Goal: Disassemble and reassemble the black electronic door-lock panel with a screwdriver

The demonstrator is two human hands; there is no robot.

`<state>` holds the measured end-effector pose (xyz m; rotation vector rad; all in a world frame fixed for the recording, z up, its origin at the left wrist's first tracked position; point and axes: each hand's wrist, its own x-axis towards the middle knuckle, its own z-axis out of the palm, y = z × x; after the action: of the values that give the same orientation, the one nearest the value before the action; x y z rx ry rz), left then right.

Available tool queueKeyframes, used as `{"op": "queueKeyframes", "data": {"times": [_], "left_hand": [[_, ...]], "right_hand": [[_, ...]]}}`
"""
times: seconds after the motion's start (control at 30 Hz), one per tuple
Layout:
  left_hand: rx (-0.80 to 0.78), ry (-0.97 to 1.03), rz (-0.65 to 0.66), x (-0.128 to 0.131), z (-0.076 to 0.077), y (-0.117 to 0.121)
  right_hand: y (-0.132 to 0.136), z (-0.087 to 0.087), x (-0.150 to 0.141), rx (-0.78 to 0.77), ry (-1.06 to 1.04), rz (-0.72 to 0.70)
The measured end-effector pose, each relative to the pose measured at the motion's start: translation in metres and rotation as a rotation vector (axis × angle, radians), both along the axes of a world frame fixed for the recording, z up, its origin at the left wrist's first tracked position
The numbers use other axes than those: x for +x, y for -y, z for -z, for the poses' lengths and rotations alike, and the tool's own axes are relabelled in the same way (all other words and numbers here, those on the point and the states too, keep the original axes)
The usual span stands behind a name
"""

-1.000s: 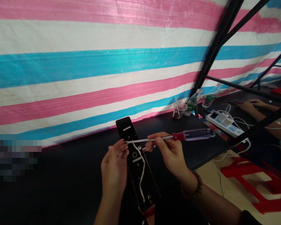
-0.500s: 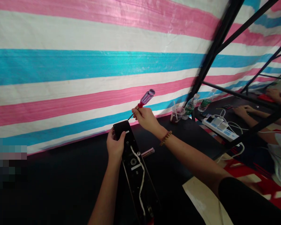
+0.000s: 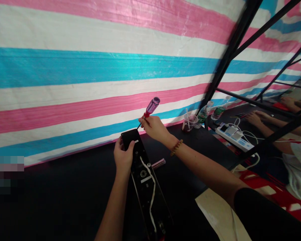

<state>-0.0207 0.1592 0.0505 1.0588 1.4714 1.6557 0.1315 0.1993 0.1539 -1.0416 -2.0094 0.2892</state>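
Observation:
A long black panel (image 3: 137, 160), with a white cable (image 3: 154, 187) running along its face, is tilted up from the table. Its upper end is gripped by my left hand (image 3: 124, 154), thumb on the face and fingers around the left edge. My right hand (image 3: 155, 127) pinches the shaft of a screwdriver (image 3: 152, 106) just below its clear purple and red handle. The screwdriver leans right, its tip at the panel's top right corner. Whether a screw sits under the tip is too small to tell. A second clear pinkish handle (image 3: 159, 163) lies on the table beside the panel.
On the black table (image 3: 65, 187), a plastic cup with a straw (image 3: 190, 122) and bottles (image 3: 203, 113) stand at the back right. A white power strip (image 3: 234, 138) with plugs lies farther right, near another person's hands (image 3: 257, 118). Cardboard (image 3: 215, 211) lies front right; a black metal frame (image 3: 222, 67) rises behind.
The screwdriver's handle has swung slightly left and stands more upright, with my right hand shifting along with it. My left hand and the panel stay in place.

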Motion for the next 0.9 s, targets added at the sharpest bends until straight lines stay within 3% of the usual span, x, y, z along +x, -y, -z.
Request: {"op": "queueKeyframes", "data": {"times": [0.2,0.5,0.77,0.9], "left_hand": [[0.032,0.021,-0.006,0.001,0.0,0.001],[0.03,0.007,-0.003,0.0,0.005,-0.002],[0.034,0.032,0.015,0.0,0.006,-0.001],[0.03,0.048,0.024,0.0,0.006,-0.001]], "right_hand": [[0.002,-0.008,-0.002,-0.007,0.129,0.042],[-0.008,-0.023,-0.009,0.033,0.162,-0.051],[-0.009,-0.024,-0.011,0.069,0.009,-0.048],[-0.009,-0.02,-0.01,-0.045,-0.098,-0.093]]}}
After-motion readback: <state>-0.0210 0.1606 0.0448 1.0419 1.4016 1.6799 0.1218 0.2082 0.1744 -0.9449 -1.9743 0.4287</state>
